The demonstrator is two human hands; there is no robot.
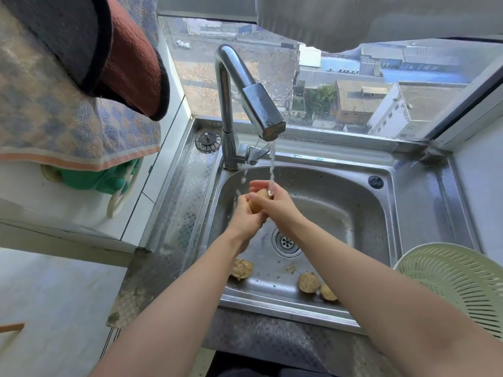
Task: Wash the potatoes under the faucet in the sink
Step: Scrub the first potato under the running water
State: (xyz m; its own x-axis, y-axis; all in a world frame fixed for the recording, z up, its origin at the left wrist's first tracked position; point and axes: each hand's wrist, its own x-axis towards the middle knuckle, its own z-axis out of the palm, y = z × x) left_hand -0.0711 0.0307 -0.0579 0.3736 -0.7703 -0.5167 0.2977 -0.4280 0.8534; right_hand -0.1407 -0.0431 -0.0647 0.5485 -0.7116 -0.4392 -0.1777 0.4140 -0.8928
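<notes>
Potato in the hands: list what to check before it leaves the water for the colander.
1. Water runs from the faucet onto the potato: ok.
2. Left hand and right hand both grip the potato: ok.
3. Potato rinsed clean all round: cannot tell, the hands cover most of it.
4. Colander stands right of the sink: ok.
5. Drain uncovered, no pooling: ok.
6. All other potatoes washed: not ok, three lie dirty on the sink floor.
</notes>
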